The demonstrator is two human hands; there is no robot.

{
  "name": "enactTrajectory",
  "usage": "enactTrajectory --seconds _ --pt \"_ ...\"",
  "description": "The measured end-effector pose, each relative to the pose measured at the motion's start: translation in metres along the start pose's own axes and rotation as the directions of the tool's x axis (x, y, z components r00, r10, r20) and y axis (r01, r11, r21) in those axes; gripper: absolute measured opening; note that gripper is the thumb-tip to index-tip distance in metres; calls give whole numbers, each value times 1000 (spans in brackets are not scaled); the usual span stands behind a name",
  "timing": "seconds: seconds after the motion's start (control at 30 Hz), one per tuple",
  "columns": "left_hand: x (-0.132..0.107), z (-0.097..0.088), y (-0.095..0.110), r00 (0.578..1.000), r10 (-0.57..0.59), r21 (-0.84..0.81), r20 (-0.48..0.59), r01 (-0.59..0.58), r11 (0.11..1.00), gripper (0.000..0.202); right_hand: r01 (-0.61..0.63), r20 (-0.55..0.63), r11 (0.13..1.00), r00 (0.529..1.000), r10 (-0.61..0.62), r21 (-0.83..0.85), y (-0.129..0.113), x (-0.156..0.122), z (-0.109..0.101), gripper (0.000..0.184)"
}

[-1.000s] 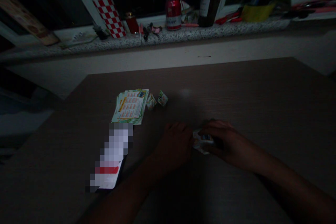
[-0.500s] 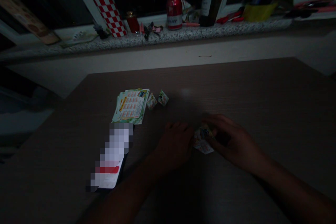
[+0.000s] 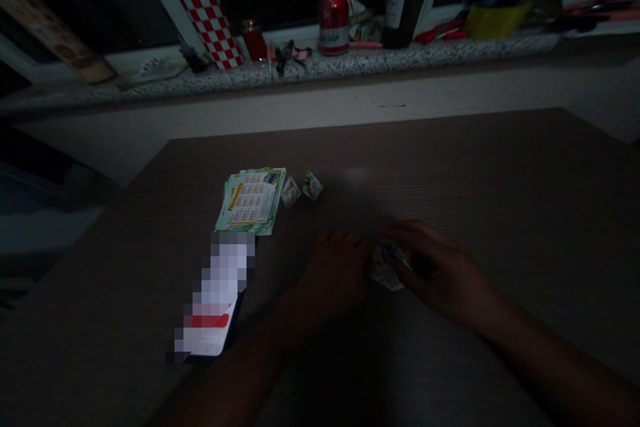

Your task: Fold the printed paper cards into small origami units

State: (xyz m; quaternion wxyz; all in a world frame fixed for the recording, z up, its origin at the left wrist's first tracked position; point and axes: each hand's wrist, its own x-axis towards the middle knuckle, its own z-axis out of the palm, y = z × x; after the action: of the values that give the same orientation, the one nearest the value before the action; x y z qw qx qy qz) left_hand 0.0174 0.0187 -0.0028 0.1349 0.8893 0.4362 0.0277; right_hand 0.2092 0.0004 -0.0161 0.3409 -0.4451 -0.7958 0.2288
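A small folded printed paper [image 3: 387, 273] lies on the dark wooden table between my two hands. My right hand [image 3: 443, 263] has its thumb and bent fingers closed on the paper's right side. My left hand [image 3: 340, 270] rests palm down with curled fingers, its thumb side gripping the paper's left edge; the thumb itself is hidden in shadow. Farther back stand two folded paper pieces, one green-and-white [image 3: 313, 185] and one beside it [image 3: 291, 191]. Next to them is a stack of printed paper sheets [image 3: 253, 197] with number grids.
A phone [image 3: 210, 340] with a lit, partly blurred screen lies left of my left forearm. Behind the table [image 3: 450, 167], a stone windowsill [image 3: 280, 77] carries a red can [image 3: 334, 23], a dark bottle [image 3: 397, 7], a red-and-white checkered bottle [image 3: 213, 30] and a yellow container [image 3: 497, 21].
The right side of the paper has been bent up slightly under my right fingers, and its lower edge looks smaller. My left hand stays nearly in place; the view has shifted slightly.
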Motion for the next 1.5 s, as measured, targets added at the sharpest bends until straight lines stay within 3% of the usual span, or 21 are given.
enactTrajectory --seconds 0.2,0.3,0.53,0.9,1.17,1.5 --pt "0 3 -1 1000 -1 11 -31 1 1000 18 19 13 1000 1000 -19 -8 1 0 0 40" --pt "0 2 0 1000 1 16 -24 -1 1000 16 14 74 1000 997 -13 -21 2 1 -1 37" --pt "1 0 1 1000 -11 30 10 11 999 14 32 176 988 984 -4 -152 5 1 -1 12" --pt "2 2 0 1000 -26 15 3 26 1000 16 18 143 980 990 11 -199 15 -2 2 22" --pt "1 8 -1 997 -23 23 -67 25 999 14 -7 162 976 986 44 -220 13 -3 0 29" --pt "3 8 -2 998 -37 15 -52 37 999 17 -5 184 975 982 47 -221 12 -4 0 29"
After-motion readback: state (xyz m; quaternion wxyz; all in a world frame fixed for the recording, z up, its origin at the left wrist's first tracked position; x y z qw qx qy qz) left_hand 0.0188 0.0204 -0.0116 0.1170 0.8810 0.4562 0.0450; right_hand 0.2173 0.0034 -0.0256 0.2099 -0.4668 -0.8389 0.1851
